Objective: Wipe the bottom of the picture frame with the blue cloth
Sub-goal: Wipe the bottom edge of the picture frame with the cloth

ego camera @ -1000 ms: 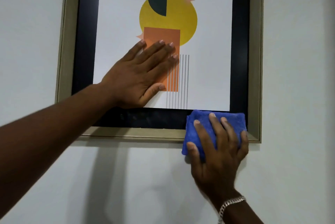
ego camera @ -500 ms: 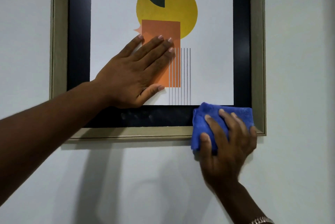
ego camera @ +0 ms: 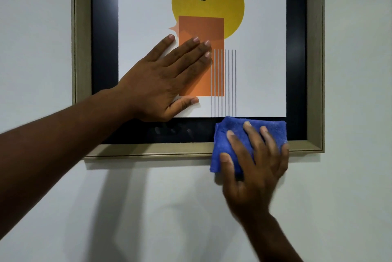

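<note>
A picture frame [ego camera: 148, 150] with a beige wooden rim and a black mat hangs on a white wall; its print shows a yellow circle and an orange rectangle. My left hand [ego camera: 161, 83] lies flat on the glass, fingers spread, at the lower middle of the print. A folded blue cloth [ego camera: 229, 132] covers the bottom rail and black mat right of centre, and its lower edge hangs onto the wall. My right hand [ego camera: 254, 172] presses the cloth from below, fingers pointing up. Smudges show on the black mat left of the cloth.
The white wall [ego camera: 350, 198] surrounds the frame on all sides. My left forearm [ego camera: 53, 151] crosses the frame's lower left corner and hides it. Shadows of both arms fall on the wall below the frame.
My right hand has slid the cloth leftward along the bottom rail, away from the frame's right corner. My left hand stays flat on the glass. The view has shifted slightly.
</note>
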